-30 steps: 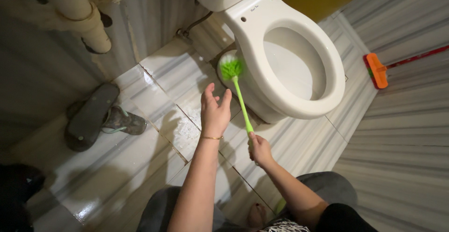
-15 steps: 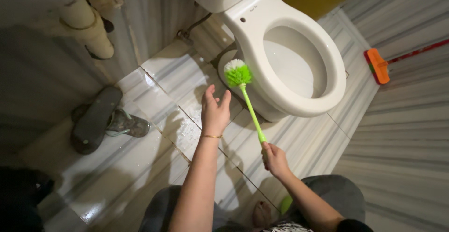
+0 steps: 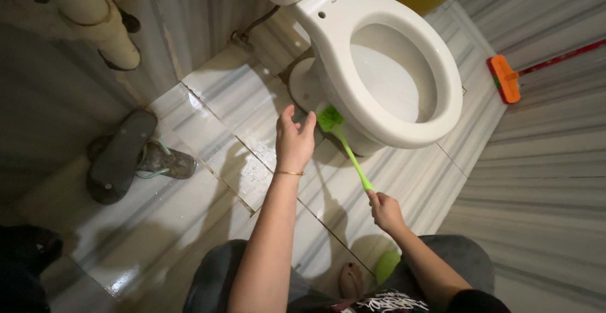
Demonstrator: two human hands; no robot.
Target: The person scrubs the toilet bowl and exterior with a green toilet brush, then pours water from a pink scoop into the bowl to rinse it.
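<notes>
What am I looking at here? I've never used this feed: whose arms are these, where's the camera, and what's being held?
There is no machine: a person wears a camera on the head, looking down at their own arms. The right hand grips a green brush, its head against the outside of the white toilet base. The left hand is open, holding nothing, above the wet tiled floor. Sandals lie at left, a pipe runs along the wall, and an orange broom rests at right.
</notes>
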